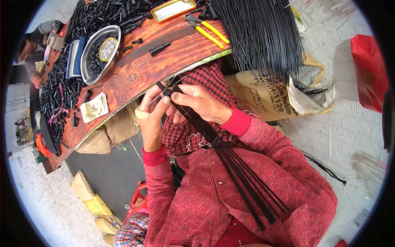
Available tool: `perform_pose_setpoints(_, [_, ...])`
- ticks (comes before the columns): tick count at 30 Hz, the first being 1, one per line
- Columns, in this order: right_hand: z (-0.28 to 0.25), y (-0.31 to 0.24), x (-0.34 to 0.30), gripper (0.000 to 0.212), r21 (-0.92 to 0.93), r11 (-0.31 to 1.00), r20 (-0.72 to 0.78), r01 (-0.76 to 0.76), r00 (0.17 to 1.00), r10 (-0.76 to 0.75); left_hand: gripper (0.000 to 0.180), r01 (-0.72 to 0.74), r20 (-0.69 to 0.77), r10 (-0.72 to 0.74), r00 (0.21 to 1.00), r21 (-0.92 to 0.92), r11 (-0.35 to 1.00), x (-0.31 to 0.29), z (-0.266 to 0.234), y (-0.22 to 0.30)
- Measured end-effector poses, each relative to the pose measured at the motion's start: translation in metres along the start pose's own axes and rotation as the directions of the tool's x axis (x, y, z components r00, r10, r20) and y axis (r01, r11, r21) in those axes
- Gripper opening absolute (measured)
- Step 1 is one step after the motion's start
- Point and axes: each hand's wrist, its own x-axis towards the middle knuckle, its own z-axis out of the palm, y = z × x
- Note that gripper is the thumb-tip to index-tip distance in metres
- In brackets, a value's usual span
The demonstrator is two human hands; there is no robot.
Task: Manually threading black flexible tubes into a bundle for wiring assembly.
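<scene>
A fan of thin black strips [200,124], bound together partway along, lies across my lap and chest, its loose ends spreading toward the lower right. My left hand [153,113] pinches the upper end, where a small dark woven-looking piece shows; a light wrap covers one finger. Opposite it, my right hand [199,101] grips the same strips with the thumb on top. A thin pale wire or needle pokes out between the fingers; exactly what it passes through is too small to tell. Both hands are just off the table's front edge.
The wooden table [135,78] carries yellow-handled cutters [212,35], a black cylindrical part [159,48], a metal tray [87,68], an orange-rimmed tin [175,11] and piles of black parts. Many long black rods [259,37] overhang its right end above a paper sack [263,96]. Another person [33,53] is at far left.
</scene>
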Motion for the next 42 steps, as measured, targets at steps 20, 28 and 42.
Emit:
perform_pose_setpoints(20, [0.009, -0.001, -0.002, 0.031, -0.102, 0.995, -0.082, 0.012, 0.996, -0.021, 0.005, -0.513, 0.088, 0.549, 0.831, 0.500, 0.697, 0.012, -0.006, 0.011])
perform_pose_setpoints(28, [0.006, 0.001, -0.006, 0.029, -0.086, 0.996, -0.083, 0.015, 0.996, -0.022, 0.006, -0.147, 0.040, 0.145, 0.989, 0.037, 0.988, 0.016, -0.020, -0.009])
perform_pose_setpoints(42, [0.005, -0.014, 0.003, 0.036, -0.133, 0.988, -0.060, 0.077, 0.995, -0.086, 0.010, -0.059, 0.244, 0.050, 0.968, 0.030, 0.998, 0.048, -0.025, 0.010])
